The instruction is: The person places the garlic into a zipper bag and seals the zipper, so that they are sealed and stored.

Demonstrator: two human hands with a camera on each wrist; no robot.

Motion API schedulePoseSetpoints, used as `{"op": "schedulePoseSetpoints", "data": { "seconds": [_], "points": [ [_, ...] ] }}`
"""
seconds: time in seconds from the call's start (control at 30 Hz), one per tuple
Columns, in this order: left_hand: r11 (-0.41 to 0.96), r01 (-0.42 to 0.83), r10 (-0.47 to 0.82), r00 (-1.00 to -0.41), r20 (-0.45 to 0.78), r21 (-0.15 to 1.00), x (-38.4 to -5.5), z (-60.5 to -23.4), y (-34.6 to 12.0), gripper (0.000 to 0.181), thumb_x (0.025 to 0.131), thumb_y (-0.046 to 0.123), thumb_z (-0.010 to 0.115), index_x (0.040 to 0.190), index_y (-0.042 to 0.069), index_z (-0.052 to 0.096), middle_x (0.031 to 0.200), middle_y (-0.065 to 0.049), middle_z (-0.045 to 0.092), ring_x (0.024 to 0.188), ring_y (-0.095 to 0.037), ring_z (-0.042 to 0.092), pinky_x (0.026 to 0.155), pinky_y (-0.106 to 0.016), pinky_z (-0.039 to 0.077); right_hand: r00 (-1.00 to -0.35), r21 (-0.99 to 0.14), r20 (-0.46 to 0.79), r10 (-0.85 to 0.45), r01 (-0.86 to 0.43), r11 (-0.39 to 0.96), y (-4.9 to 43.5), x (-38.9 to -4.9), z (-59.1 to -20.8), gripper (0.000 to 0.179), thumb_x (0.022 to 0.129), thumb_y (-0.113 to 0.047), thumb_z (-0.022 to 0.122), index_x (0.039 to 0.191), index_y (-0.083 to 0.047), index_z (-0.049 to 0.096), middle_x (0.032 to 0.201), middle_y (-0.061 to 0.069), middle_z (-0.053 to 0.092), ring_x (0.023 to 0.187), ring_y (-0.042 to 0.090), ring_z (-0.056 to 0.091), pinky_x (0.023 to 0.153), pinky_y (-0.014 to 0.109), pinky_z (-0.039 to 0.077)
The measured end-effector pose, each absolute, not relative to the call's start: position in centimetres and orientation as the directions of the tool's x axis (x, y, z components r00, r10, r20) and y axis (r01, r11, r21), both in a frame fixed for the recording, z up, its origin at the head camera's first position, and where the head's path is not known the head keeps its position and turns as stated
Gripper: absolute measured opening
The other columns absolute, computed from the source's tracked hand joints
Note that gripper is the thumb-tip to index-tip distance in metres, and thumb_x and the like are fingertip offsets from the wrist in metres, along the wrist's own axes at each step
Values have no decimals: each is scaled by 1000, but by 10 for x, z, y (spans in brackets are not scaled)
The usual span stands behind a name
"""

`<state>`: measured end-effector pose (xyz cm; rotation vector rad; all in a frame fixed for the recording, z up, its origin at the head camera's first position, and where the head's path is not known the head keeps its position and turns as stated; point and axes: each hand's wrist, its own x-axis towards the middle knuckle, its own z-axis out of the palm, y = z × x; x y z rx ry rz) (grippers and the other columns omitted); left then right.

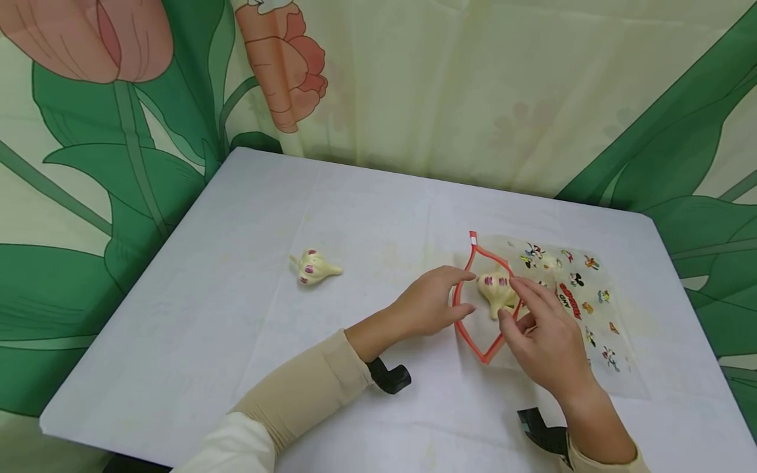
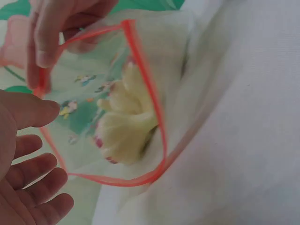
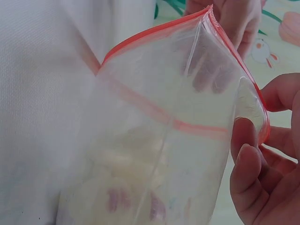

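A clear zip bag [image 1: 597, 309] with cartoon prints and a red zip edge lies on the right of the table, its mouth gaping toward the left. Just inside the mouth is a garlic bulb [image 1: 495, 289] with purple patches; a second pale shape shows deeper, blurred by the plastic. My right hand [image 1: 547, 335] pinches the red edge between thumb and fingers, as the right wrist view shows. On the opposite side, my left hand [image 1: 432, 302] has its fingers spread and holds nothing, the fingertips right at the rim. Another garlic bulb [image 1: 315, 267] rests on the table, left of the left hand.
A white cloth covers the table [image 1: 195, 309]. Behind it hangs a curtain [image 1: 449, 85] printed with tulips and leaves. A black curved piece [image 1: 390, 378] sticks out at the left wrist, and a similar black piece [image 1: 541, 430] at the right wrist.
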<state>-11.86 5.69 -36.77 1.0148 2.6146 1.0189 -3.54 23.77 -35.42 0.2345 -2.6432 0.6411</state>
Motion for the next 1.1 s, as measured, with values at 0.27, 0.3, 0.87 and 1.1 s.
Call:
{"op": "schedulePoseSetpoints", "data": {
  "seconds": [0.27,0.3,0.87,1.1],
  "points": [
    [547,552,599,-783,167,629,-136,-353,13,55,82,33,63,131,15,45,129,4,46,112,-11,45,92,-26,37,-915,-414,401,-46,-226,881,238,-35,-352,52,76,-16,67,126,-7,52,123,6,48,57,6,51,46,20,41],
    [556,554,591,-788,174,620,-140,-351,6,54,83,34,63,130,14,45,128,3,46,112,-11,45,92,-27,36,-917,-418,397,-42,-221,881,238,-35,-352,52,77,-16,67,126,-7,52,123,6,48,58,6,51,46,19,41],
    [718,351,439,-898,0,602,-167,-342,-105,54,81,33,65,128,14,47,129,0,45,117,-21,41,95,-38,33,-930,-433,367,-21,-191,881,241,-33,-354,53,77,-16,67,127,-9,51,125,4,47,59,7,51,46,17,41],
    [744,256,367,-928,-57,617,-162,-361,-135,56,78,31,68,127,11,48,121,-7,50,107,-23,47,85,-40,40,-933,-449,359,-11,-183,875,241,-33,-352,54,77,-16,67,128,-11,50,125,3,47,59,6,51,46,17,41]
  ]
}}
